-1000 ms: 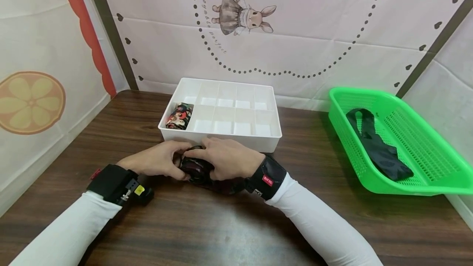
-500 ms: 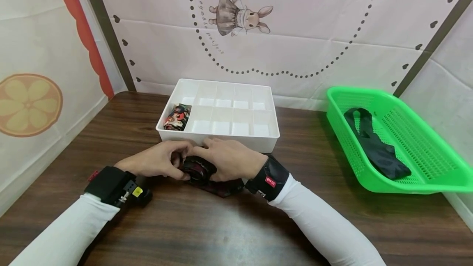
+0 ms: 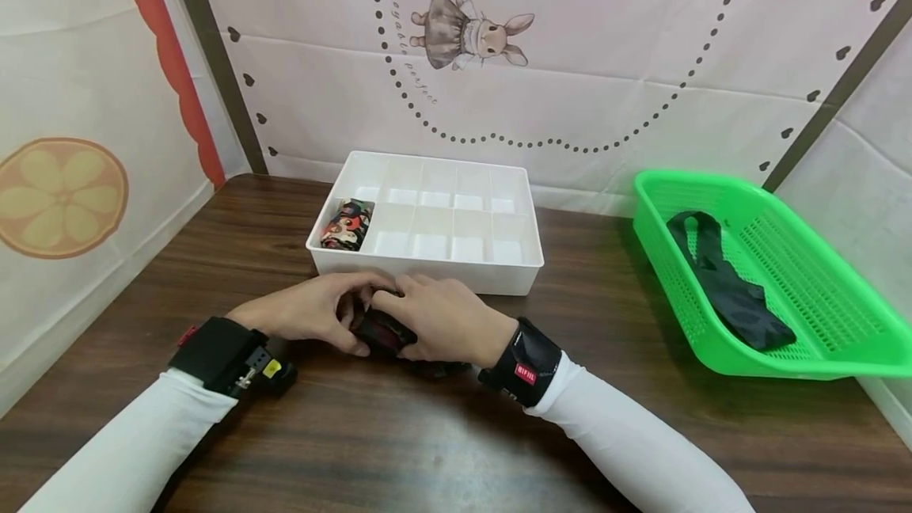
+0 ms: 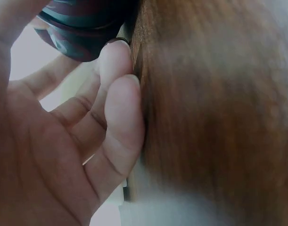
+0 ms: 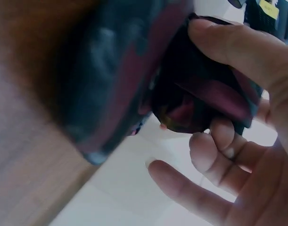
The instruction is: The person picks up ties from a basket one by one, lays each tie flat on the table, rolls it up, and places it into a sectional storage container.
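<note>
Just in front of the white box, both hands work on a dark cloth roll (image 3: 385, 332) with maroon patches. My left hand (image 3: 313, 309) holds its left side, thumb toward me and fingers on the far side. From the right, my right hand (image 3: 445, 319) pinches the roll between thumb and fingers, as the right wrist view shows at the dark folded cloth (image 5: 205, 89). A loose tail (image 3: 438, 370) of the same cloth comes out under the right hand, mostly hidden by it. In the left wrist view, the rolled cloth (image 4: 82, 28) lies beyond the fingertips, close over the table.
Beyond the hands stands a white divided box (image 3: 427, 265), with a colourful rolled cloth (image 3: 347, 225) in its front left compartment. A green basket (image 3: 673, 291) at right holds a black cloth piece (image 3: 734, 295) with a looped end. Printed curtains (image 3: 606, 46) enclose the wooden table (image 3: 399, 450).
The roll has turned between the hands, and less of its loose tail shows under the right hand. The right hand has shifted slightly toward me; the left hand has hardly moved.
</note>
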A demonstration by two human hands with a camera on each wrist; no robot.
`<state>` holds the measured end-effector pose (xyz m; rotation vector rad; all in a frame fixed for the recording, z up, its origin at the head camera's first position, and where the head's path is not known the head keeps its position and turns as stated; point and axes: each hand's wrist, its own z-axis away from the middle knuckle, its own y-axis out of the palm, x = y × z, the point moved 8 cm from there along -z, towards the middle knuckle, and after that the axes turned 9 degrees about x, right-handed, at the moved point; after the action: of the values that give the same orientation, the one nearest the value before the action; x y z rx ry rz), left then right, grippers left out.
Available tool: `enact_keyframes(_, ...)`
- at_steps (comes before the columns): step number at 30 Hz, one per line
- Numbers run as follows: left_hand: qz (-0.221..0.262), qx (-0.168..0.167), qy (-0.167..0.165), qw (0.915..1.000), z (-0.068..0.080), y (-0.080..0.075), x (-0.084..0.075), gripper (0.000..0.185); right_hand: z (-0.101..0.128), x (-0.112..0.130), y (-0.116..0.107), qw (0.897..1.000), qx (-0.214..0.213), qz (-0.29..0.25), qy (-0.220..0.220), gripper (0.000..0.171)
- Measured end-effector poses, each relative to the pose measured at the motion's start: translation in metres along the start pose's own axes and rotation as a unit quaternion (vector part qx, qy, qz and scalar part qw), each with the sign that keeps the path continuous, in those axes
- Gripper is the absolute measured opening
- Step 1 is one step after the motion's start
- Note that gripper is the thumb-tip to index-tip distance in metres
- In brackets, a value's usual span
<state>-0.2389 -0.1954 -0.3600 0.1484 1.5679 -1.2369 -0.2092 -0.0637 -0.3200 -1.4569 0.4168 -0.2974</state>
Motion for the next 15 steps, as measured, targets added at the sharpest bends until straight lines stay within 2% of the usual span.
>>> enact_keyframes(5,-0.006,-0.007,0.004,1.0,-0.003,0.002,-0.003,0.06,0.005,-0.002,0.0,1.0,0.007,-0.013,0.013,0.075)
enact_keyframes(9,-0.028,-0.014,-0.002,0.9995,-0.004,0.002,-0.007,0.056,0.008,-0.004,-0.004,0.999,0.027,-0.036,0.012,0.08)
enact_keyframes(13,-0.056,-0.022,-0.014,0.9981,-0.005,0.001,-0.011,0.056,0.007,-0.002,-0.005,0.999,0.031,-0.038,0.001,0.075)
enact_keyframes(15,-0.054,-0.022,-0.014,0.9982,-0.005,0.001,-0.012,0.056,0.007,-0.002,-0.005,0.999,0.022,-0.029,0.0,0.07)
